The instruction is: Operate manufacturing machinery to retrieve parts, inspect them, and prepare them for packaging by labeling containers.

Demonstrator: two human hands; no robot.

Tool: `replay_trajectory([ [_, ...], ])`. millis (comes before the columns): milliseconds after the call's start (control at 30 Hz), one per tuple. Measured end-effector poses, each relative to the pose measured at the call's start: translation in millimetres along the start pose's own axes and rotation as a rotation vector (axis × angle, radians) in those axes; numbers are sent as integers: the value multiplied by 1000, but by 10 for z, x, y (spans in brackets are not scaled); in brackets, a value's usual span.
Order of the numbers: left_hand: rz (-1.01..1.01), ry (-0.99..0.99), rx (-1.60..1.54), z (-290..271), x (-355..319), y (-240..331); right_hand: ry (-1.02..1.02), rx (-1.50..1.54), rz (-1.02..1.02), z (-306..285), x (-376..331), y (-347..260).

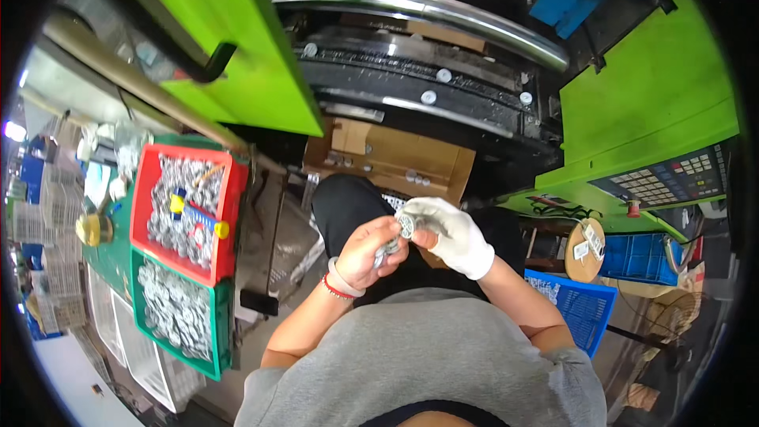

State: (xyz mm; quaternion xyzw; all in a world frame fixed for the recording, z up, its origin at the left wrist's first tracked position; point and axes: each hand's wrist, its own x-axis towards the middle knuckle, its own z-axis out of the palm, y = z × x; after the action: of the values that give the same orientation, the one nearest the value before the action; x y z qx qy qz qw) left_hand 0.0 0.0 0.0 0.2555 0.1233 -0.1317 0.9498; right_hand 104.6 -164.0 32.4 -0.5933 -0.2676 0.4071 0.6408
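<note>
In front of my lap, my bare left hand (365,256) is closed around a few small grey parts (385,251); their exact shape is partly hidden by the fingers. My right hand (452,236), in a white glove, pinches a small round grey part (406,226) that looks like a spoked disc. The fingertips of both hands meet at this disc, and its face is turned up toward me. A red bracelet (340,291) and a pale band circle my left wrist.
To the left stand a red bin (228,225) and a green bin (224,324), both filled with grey parts; a blue-yellow tool (198,215) lies on the red bin's parts. Ahead is a green machine (648,103) with metal bars, above a cardboard box (427,154). A blue basket (589,320) sits at right.
</note>
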Motion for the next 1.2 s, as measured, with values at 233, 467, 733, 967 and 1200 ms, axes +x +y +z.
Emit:
replay_trajectory([
  [233, -17, 46, 81, 16, 489, 236, -78, -523, -252, -479, 531, -272],
  [467, 252, 412, 281, -355, 1084, 476, 361, -57, -880, -1448, 2311, -1508],
  [733, 902, 691, 1649, -851, 1187, 401, 389, -81, -612, -2346, 4376, -2395],
  [967, 932, 768, 1754, -1037, 1089, 475, 387, -208, -670, -2491, 4983, -2281],
  [1200, 904, 796, 1777, -1065, 1024, 455, 552, -488, -792, -2475, 4981, -2300],
])
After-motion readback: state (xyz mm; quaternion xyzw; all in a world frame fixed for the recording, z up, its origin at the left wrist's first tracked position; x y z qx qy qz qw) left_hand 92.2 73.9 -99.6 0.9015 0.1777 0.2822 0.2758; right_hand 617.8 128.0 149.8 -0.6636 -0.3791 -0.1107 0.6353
